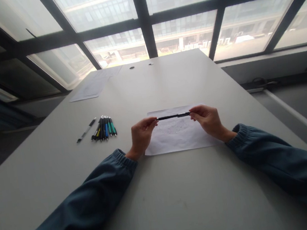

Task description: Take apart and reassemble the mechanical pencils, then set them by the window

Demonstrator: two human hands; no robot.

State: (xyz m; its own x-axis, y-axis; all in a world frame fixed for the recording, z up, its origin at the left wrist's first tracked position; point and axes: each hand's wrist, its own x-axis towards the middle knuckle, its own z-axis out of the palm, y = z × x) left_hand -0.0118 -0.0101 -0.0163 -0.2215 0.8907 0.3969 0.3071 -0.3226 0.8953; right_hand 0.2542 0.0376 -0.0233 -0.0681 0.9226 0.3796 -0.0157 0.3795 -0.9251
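A black pen (pixel 172 116) is stretched level between my two hands, above a sheet of white paper (pixel 177 140). My left hand (pixel 141 134) pinches the pen's left end between thumb and fingertips. At the other end, where the clip shows, the thumb and fingers of my right hand (pixel 208 120) are closed on it. Faint scribbles mark the middle of the paper, and the hands cover parts of its side edges.
Left of my hands lies a bunch of pens (pixel 105 128) in black, blue, green and yellow. A single clear pen (pixel 86 130) with dark ends lies beside it. More papers (pixel 90 86) are at the table's far left. Windows (pixel 117 46) stand beyond the white table (pixel 180 197).
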